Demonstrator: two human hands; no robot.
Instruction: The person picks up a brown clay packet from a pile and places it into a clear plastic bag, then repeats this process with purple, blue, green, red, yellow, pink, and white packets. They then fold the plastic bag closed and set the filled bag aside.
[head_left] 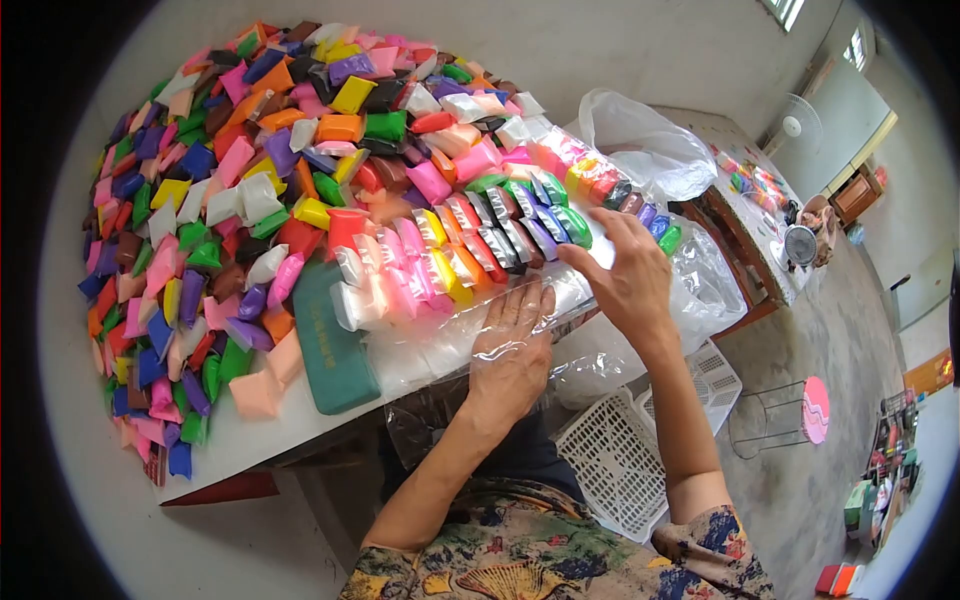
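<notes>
A: Where are the rows of packets point(465, 242) right now?

B: On the desk point(235, 472), near its front edge, lined up side by side. They run from white and peach at one end, through pink, yellow, orange, red, black and brown, to purple, blue and green at the other.

A: And the left hand point(512, 350)?

B: It lies along the near side of the rows, fingers stretched out together over the clear plastic point(440, 350). Its grip is released, with nothing clenched in it.

A: What about the right hand point(632, 275)?

B: It curves around the green end of the rows. Thumb and forefinger stand apart, so that grip looks released too (I can't tell whether the thumb touches the last green packet point(573, 227) or sits just beside it).

A: What else is close by?

B: A big heap of loose packets point(225, 205) in mixed colours covers the far and left parts of the desk. A dark green box point(335, 345) lies flat just beside the white and peach end. Beyond the right hand there is another colourful strip of packets point(598, 178), with a clear bag point(650, 135) behind it.

A: Anything lower down?

B: White plastic baskets point(612, 455) below the desk, and a stool with a pink seat point(815, 410) farther right.
</notes>
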